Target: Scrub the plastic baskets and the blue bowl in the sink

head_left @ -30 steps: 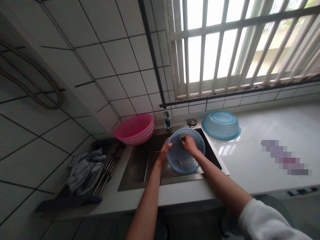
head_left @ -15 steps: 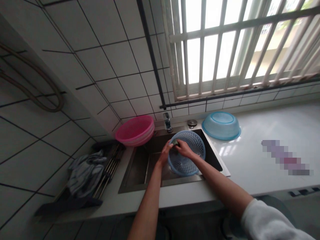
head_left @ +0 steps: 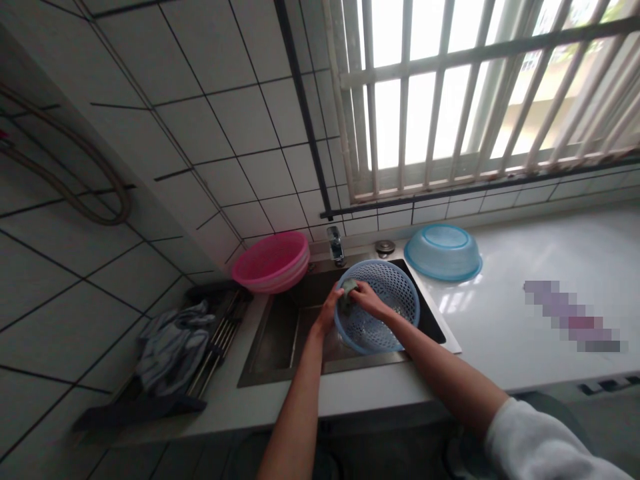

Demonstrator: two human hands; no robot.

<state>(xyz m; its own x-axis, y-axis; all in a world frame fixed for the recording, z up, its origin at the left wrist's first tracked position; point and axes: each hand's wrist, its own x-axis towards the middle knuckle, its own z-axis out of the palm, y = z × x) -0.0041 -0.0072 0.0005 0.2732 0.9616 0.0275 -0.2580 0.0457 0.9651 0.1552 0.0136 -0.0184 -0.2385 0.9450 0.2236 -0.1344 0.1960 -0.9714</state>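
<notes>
A light blue plastic colander (head_left: 383,273) with a perforated wall sits in the right part of the sink, its open side up and slightly tilted. My left hand (head_left: 329,311) is closed on its left rim, thumb to the inside and fingers mostly hidden outside. In my right hand (head_left: 367,298) is a crumpled greenish cloth (head_left: 348,289), pressed against the inner left wall of the colander, close to my left thumb. The fingertips of the right hand are partly covered by the cloth.
The steel sink (head_left: 280,340) lies under a faucet (head_left: 335,245). Left of it a pink basin (head_left: 273,262) leans by the wall, near a rack with a striped cloth (head_left: 173,347). An upturned blue basin (head_left: 443,252) and a drain strainer (head_left: 385,247) rest on the counter (head_left: 500,333).
The colander has turned and shifted a little to the right at its right rim. More of the greenish cloth shows between my hands, which stay almost in place.
</notes>
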